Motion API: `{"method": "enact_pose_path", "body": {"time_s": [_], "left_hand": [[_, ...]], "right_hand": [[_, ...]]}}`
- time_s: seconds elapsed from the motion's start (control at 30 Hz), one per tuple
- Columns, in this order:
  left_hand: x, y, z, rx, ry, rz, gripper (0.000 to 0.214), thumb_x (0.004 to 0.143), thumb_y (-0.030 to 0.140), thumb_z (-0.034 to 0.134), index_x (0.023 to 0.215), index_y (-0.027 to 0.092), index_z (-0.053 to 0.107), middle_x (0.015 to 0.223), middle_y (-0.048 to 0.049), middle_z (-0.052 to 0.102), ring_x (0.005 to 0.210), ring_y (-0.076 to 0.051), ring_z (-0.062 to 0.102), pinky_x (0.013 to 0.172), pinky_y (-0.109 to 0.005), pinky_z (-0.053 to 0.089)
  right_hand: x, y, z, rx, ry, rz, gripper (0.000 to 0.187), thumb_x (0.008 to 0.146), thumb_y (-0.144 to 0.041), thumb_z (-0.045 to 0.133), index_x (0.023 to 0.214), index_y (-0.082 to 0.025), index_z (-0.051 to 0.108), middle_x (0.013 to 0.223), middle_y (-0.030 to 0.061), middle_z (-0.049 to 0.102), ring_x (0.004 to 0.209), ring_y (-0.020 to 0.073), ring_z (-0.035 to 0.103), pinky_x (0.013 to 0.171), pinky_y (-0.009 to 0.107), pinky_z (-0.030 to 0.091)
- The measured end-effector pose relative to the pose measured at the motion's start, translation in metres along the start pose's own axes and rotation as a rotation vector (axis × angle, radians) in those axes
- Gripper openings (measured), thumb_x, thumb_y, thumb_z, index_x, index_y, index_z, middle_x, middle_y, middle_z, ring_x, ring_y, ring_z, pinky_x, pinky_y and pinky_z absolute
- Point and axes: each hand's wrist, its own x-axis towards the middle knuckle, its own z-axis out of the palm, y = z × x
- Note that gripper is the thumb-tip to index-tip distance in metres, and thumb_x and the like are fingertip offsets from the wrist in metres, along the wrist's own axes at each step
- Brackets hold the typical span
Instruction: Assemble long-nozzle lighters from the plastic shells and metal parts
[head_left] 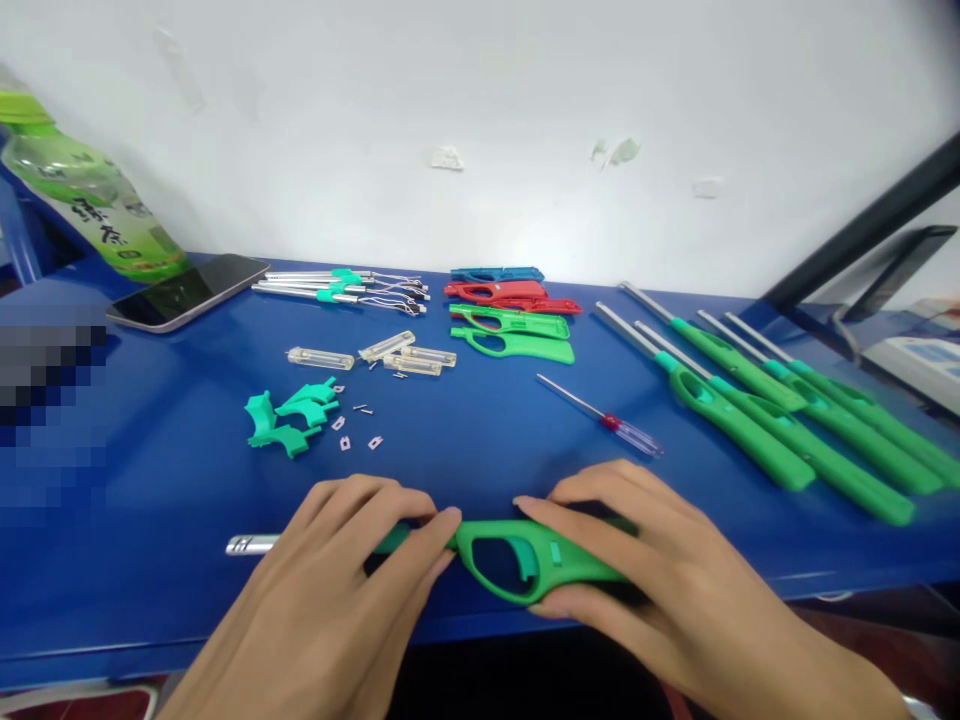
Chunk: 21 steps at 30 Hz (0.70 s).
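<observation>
A green long-nosed gas lighter (555, 555) lies across the near edge of the blue table, its metal tube pointing left. My left hand (345, 570) is closed round the neck and tube; the silver tip sticks out beyond it. The handle is in my right hand (637, 560), thumb below and fingers above. A teal trigger shows inside the oval opening. Just beyond, a screwdriver (600, 415) with a clear and red handle lies on the table. Left of it are teal triggers (292, 415), small pale clips (345, 442) and tiny screws (363, 409).
Several green lighters (750, 400) lie at the right. Clear fuel tanks (405, 355), metal tubes with wires (341, 285) and coloured handle shells (510, 335) lie toward the wall. A phone (191, 290) and a green-capped bottle (97, 200) are at the back left.
</observation>
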Motion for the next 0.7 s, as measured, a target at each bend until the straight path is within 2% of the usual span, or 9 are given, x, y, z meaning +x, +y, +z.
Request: {"method": "enact_pose_path", "body": {"time_s": [0.1, 0.17, 0.23, 0.3, 0.37, 0.43, 0.53, 0.63, 0.7], "left_hand": [[0.0, 0.0, 0.0, -0.005, 0.007, 0.0, 0.036, 0.103, 0.002, 0.05, 0.131, 0.02, 0.064, 0.118, -0.0044, 0.065, 0.111, -0.023, 0.052, 0.099, -0.038, 0.036], [-0.001, 0.0, 0.0, -0.008, 0.007, -0.009, 0.036, 0.103, 0.002, 0.051, 0.131, 0.02, 0.064, 0.118, -0.0044, 0.065, 0.111, -0.023, 0.052, 0.099, -0.038, 0.037], [-0.001, 0.0, 0.0, -0.003, 0.011, -0.012, 0.036, 0.103, 0.002, 0.051, 0.132, 0.02, 0.064, 0.118, -0.0044, 0.066, 0.111, -0.023, 0.053, 0.099, -0.038, 0.039], [-0.002, 0.001, 0.0, 0.007, 0.017, -0.018, 0.037, 0.103, 0.003, 0.052, 0.133, 0.021, 0.064, 0.117, -0.0044, 0.067, 0.111, -0.023, 0.055, 0.099, -0.039, 0.041], [-0.004, 0.001, 0.0, 0.011, 0.004, -0.038, 0.039, 0.103, 0.003, 0.052, 0.134, 0.023, 0.064, 0.118, -0.0045, 0.068, 0.112, -0.024, 0.056, 0.099, -0.04, 0.042], [-0.006, 0.0, 0.001, 0.015, -0.019, -0.057, 0.043, 0.102, 0.002, 0.051, 0.137, 0.026, 0.063, 0.12, -0.0046, 0.068, 0.113, -0.025, 0.058, 0.099, -0.042, 0.044], [-0.009, -0.001, 0.003, 0.027, -0.038, -0.057, 0.053, 0.099, -0.001, 0.049, 0.142, 0.028, 0.062, 0.122, -0.0044, 0.068, 0.113, -0.026, 0.059, 0.101, -0.045, 0.044], [-0.012, -0.003, 0.004, 0.03, -0.033, -0.046, 0.059, 0.097, -0.006, 0.047, 0.143, 0.027, 0.061, 0.121, -0.0048, 0.066, 0.113, -0.025, 0.057, 0.102, -0.044, 0.042], [-0.01, -0.003, 0.004, 0.02, -0.029, -0.029, 0.058, 0.096, -0.009, 0.047, 0.142, 0.024, 0.061, 0.12, -0.0054, 0.065, 0.112, -0.024, 0.055, 0.101, -0.043, 0.041]], "right_hand": [[0.001, 0.0, -0.006, 0.02, 0.038, -0.016, 0.047, 0.109, -0.057, 0.057, 0.148, -0.031, 0.057, 0.126, 0.0064, 0.071, 0.113, 0.025, 0.069, 0.096, 0.041, 0.058], [0.0, 0.0, -0.012, 0.061, 0.13, -0.002, 0.03, 0.11, -0.05, 0.059, 0.13, -0.028, 0.063, 0.113, 0.0051, 0.07, 0.102, 0.0223, 0.069, 0.085, 0.036, 0.057], [-0.002, -0.001, -0.019, 0.106, 0.261, 0.012, 0.013, 0.108, -0.036, 0.063, 0.103, -0.026, 0.06, 0.093, 0.0023, 0.065, 0.084, 0.0199, 0.064, 0.072, 0.034, 0.052], [-0.004, -0.002, -0.026, 0.116, 0.364, 0.008, 0.022, 0.105, -0.024, 0.063, 0.087, -0.026, 0.05, 0.075, -0.0008, 0.054, 0.068, 0.0184, 0.053, 0.062, 0.035, 0.043], [-0.003, -0.005, -0.033, 0.077, 0.395, -0.008, 0.03, 0.103, -0.016, 0.06, 0.08, -0.027, 0.045, 0.065, -0.0025, 0.042, 0.06, 0.0181, 0.042, 0.058, 0.037, 0.033], [0.003, -0.008, -0.035, 0.029, 0.376, -0.02, 0.035, 0.103, -0.012, 0.059, 0.075, -0.027, 0.042, 0.061, -0.0033, 0.037, 0.057, 0.0176, 0.038, 0.057, 0.038, 0.03], [0.016, -0.008, -0.026, 0.007, 0.251, 0.001, 0.045, 0.106, -0.016, 0.059, 0.066, -0.024, 0.04, 0.06, -0.004, 0.04, 0.054, 0.0136, 0.04, 0.057, 0.035, 0.031], [0.027, -0.002, -0.009, 0.008, 0.087, 0.033, 0.047, 0.112, -0.021, 0.05, 0.064, -0.023, 0.047, 0.059, -0.0033, 0.047, 0.051, 0.0124, 0.045, 0.056, 0.034, 0.029], [0.029, 0.002, 0.0, 0.005, 0.04, 0.06, 0.048, 0.113, -0.022, 0.046, 0.066, -0.022, 0.053, 0.062, -0.0025, 0.051, 0.054, 0.0128, 0.049, 0.058, 0.033, 0.03]]}}
